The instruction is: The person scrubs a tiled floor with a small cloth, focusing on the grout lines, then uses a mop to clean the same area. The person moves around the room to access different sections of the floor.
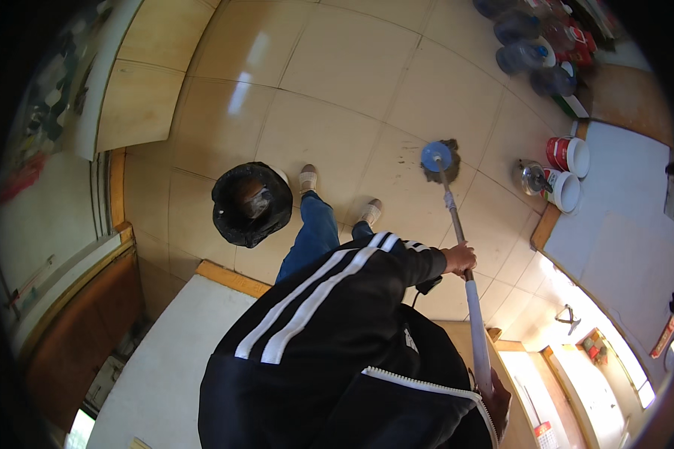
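My left hand [460, 259] is closed around the shaft of a mop [472, 303], about midway along its length. Closer to my body, at the lower right, my right hand [499, 399] grips the upper, white-sleeved part of the handle; the jacket partly hides it. The mop's blue disc [435, 155] and dark, wet-looking strands [449, 171] rest on the tiled floor [337, 123], ahead of my feet and to their right. Dark smudges [409, 154] mark the tiles just left of the mop head.
A bin lined with a black bag [251, 205] stands left of my feet. At the right are a metal kettle [531, 177], two white-rimmed buckets [577, 157] and a white counter [612, 224]. Large plastic bottles [519, 56] stand at the upper right. Cabinets [140, 101] line the upper left.
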